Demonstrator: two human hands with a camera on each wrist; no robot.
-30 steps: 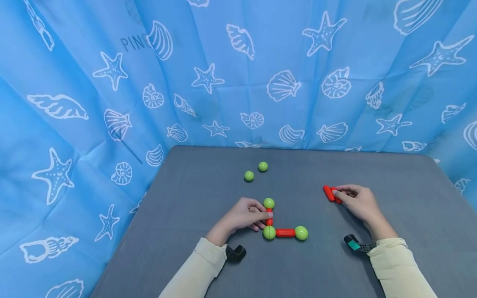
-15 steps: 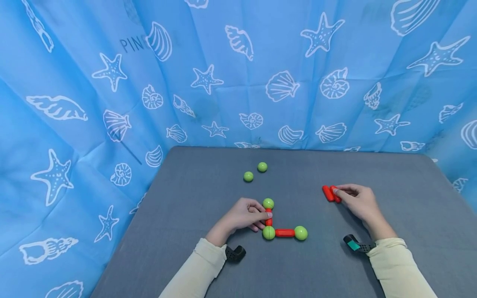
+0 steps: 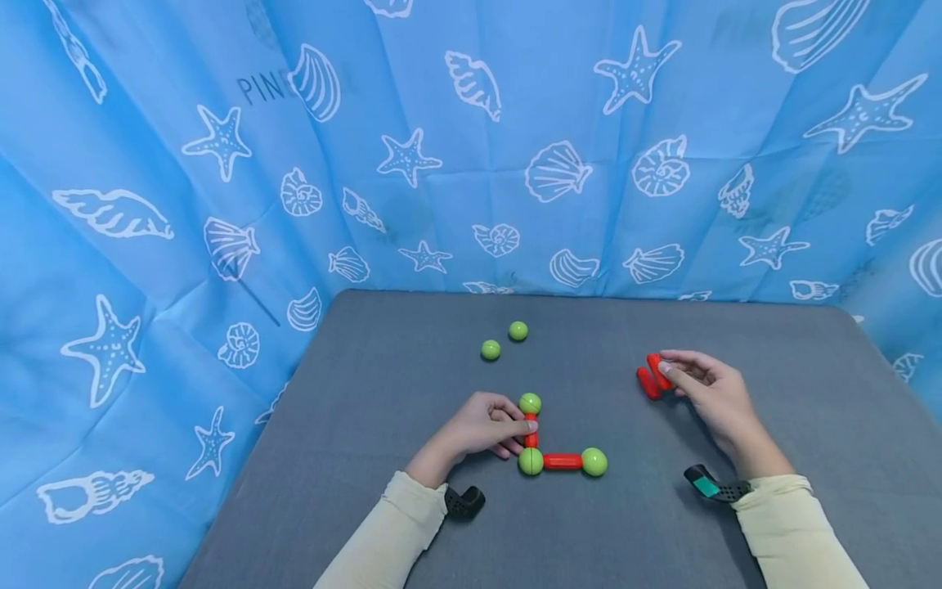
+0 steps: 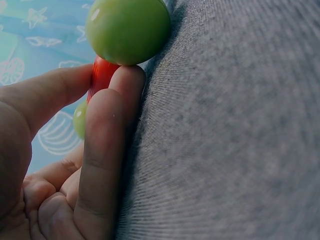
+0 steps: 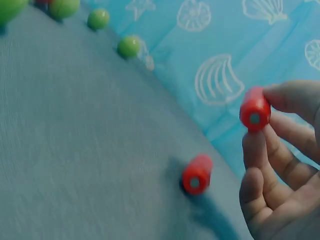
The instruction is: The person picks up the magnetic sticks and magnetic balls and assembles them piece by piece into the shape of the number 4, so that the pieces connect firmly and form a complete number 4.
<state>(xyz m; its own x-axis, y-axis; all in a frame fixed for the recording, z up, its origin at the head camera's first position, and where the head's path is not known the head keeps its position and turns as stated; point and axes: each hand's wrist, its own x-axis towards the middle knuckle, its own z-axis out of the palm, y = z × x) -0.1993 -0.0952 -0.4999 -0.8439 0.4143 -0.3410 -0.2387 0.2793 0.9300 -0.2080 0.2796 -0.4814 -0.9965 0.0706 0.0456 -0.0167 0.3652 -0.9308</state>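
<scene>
My left hand (image 3: 478,427) pinches an upright-running red rod (image 3: 531,440) between thumb and fingers. That rod joins a far green ball (image 3: 530,403) to a corner green ball (image 3: 531,461). From the corner, a second red rod (image 3: 562,461) runs right to another green ball (image 3: 594,462), forming an L. Over to the right, my right hand (image 3: 717,401) pinches a loose red rod (image 5: 255,111), which shows a grey disc in its end and hangs above the table. Below it another red rod (image 5: 197,176) lies on the cloth.
Two loose green balls, one nearer (image 3: 491,350) and one farther (image 3: 518,330), lie beyond the L. The grey cloth-covered table (image 3: 412,352) ends at a blue curtain (image 3: 471,164) printed with shells and starfish.
My right hand has lifted one red rod up off the table, away from the rod beside it. The left hand stays in place on the L.
</scene>
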